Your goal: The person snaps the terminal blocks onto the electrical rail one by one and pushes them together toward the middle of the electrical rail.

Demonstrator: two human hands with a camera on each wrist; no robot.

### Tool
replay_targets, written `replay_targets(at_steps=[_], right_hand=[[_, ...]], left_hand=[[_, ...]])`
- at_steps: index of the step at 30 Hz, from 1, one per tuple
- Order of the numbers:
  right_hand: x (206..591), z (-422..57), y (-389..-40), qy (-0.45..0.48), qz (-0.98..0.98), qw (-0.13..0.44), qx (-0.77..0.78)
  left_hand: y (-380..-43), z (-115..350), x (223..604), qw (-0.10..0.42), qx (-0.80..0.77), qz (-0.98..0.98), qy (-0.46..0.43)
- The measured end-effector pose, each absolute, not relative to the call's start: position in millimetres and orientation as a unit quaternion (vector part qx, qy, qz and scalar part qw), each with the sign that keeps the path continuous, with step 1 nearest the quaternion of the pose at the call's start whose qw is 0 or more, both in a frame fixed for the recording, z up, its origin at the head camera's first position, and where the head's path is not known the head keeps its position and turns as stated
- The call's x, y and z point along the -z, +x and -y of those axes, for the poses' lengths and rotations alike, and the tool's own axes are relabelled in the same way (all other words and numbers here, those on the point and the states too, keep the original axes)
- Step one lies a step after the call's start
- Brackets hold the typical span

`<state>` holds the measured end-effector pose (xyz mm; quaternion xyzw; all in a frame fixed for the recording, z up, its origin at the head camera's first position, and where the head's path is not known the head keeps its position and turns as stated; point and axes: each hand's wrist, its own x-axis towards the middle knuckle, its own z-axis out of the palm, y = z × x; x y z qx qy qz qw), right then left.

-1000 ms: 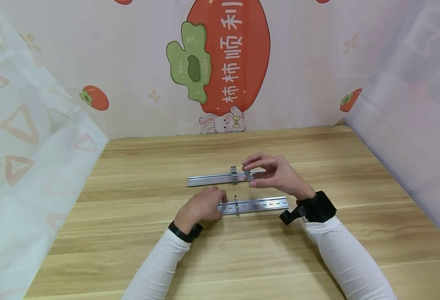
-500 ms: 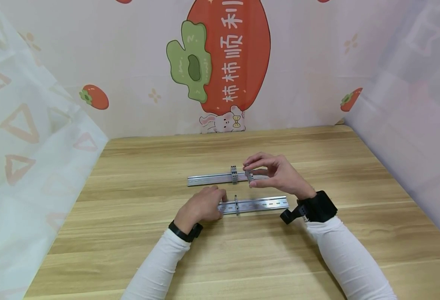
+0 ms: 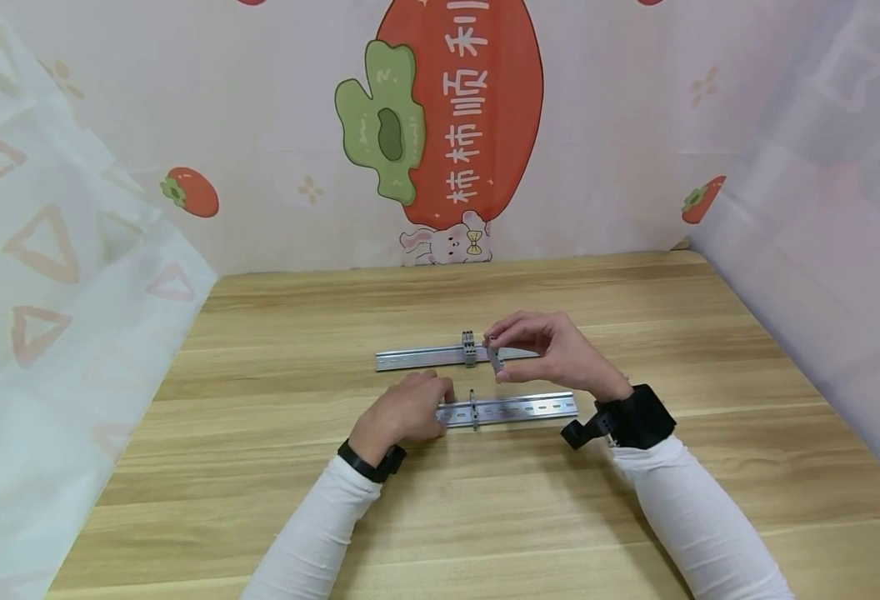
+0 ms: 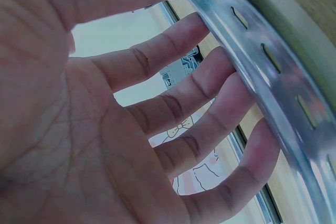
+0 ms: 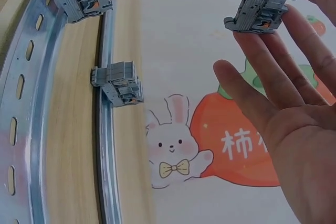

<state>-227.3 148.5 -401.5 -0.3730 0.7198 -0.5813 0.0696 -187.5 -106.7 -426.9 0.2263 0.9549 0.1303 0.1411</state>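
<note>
My left hand (image 3: 402, 412) grips the left part of the near slotted metal DIN rail (image 3: 522, 408); in the left wrist view its fingertips lie along the rail's edge. One thin grey terminal block (image 3: 474, 409) stands on that rail, right of the hand. Above the table, my right hand (image 3: 548, 354) pinches another grey terminal block (image 5: 260, 3) between thumb and fingers, clear of both rails. Behind it lies the far DIN rail (image 3: 417, 359), bearing a small group of grey terminal blocks (image 3: 469, 348) just left of my right fingertips. The right hand hides part of the far rail.
Both rails lie roughly parallel on the wood-grain table (image 3: 260, 467). A printed cloth (image 3: 260, 150) hangs at the back, with pale sheets on either side. A black camera mount (image 3: 638, 417) sits on the right wrist, low over the rail's right end.
My right hand has dipped slightly toward me and turned the pinched terminal block a little. The left hand and both rails stay where they were.
</note>
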Motion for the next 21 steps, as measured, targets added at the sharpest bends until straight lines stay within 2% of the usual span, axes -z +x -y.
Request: replay_targets(at_steps=[21], right_hand=[[417,-138,-224,-0.37,-0.774,0.09,0.507]], left_hand=[[-190,107,428,0.145,-0.117,-0.956,0.229]])
